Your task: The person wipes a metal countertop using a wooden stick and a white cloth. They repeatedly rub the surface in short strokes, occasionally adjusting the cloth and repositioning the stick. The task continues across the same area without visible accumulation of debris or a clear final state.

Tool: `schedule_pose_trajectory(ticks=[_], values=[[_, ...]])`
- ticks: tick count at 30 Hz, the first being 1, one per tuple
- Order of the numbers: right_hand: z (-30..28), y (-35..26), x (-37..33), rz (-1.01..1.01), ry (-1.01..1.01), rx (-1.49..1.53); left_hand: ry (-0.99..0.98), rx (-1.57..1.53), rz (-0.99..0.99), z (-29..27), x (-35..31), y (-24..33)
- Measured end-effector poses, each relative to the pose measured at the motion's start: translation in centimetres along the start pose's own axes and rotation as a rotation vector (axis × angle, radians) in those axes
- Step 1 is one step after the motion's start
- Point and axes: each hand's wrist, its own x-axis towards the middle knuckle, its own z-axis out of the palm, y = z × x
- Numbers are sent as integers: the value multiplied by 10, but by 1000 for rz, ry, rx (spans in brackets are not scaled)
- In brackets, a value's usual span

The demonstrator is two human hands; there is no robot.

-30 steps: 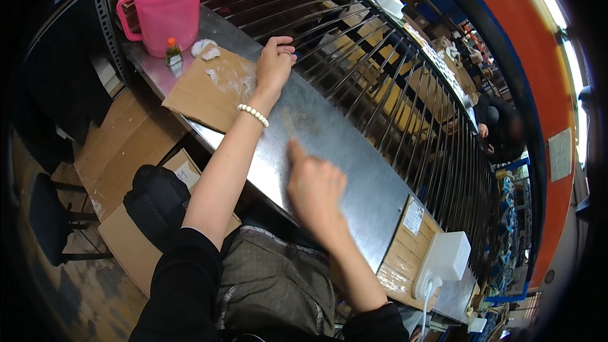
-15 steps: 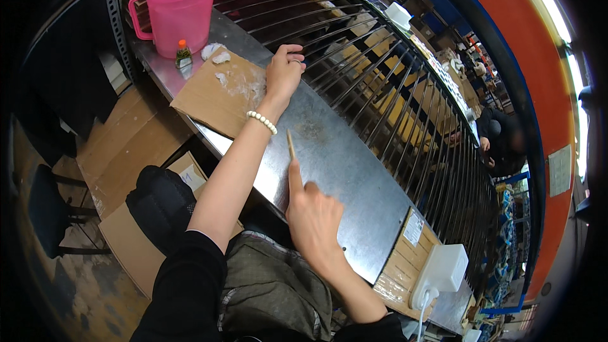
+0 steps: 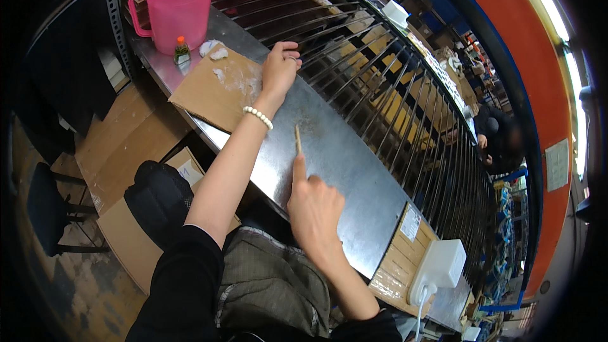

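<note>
My left hand point(image 3: 281, 76) reaches over the far edge of the metal tabletop, beside the rack of bars. Its fingers are slightly bent and apart, and I see nothing in them; the palm side is hidden. A ring sits on one finger and a pale bead bracelet point(image 3: 258, 118) on the wrist. Closer to me, my right hand point(image 3: 315, 212) grips a thin wooden stick point(image 3: 298, 139), its index finger stretched along it. The stick's tip points away, near a dark smudge on the metal tabletop point(image 3: 354, 183).
White residue marks a cardboard sheet point(image 3: 209, 92) left of my forearm. Behind it stand a small orange-capped bottle point(image 3: 182, 50) and a pink jug point(image 3: 180, 12). Curved dark bars point(image 3: 380, 101) line the far side. A white power adapter point(image 3: 440, 266) rests on a wrapped wooden board point(image 3: 396, 269).
The stick in my right hand has swung more upright, its tip shifting slightly right and away from my left wrist. My left hand stays by the bars; the view has shifted slightly.
</note>
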Motion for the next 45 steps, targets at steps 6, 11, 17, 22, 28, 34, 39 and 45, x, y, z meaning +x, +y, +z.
schedule_pose_trajectory(ticks=[6,11,17,22,28,34,39,45], values=[[13,12,9,-75,66,21,24,-10,23,-9,-1,-5],[2,4,-11,35,-25,38,0,17,13,4,1,-4],[12,3,9,-9,39,46,33,-10,18,-9,3,-9],[9,5,-3,32,12,58,12,46,14,-2,-4,-7],[8,-5,-2,58,45,-4,24,15,1,-5,0,-5],[5,9,12,17,18,62,23,52,43,0,0,-8],[15,-2,11,7,31,68,50,32,113,-4,8,-23],[-6,-6,-61,-8,82,387,119,207,152,12,6,-24]])
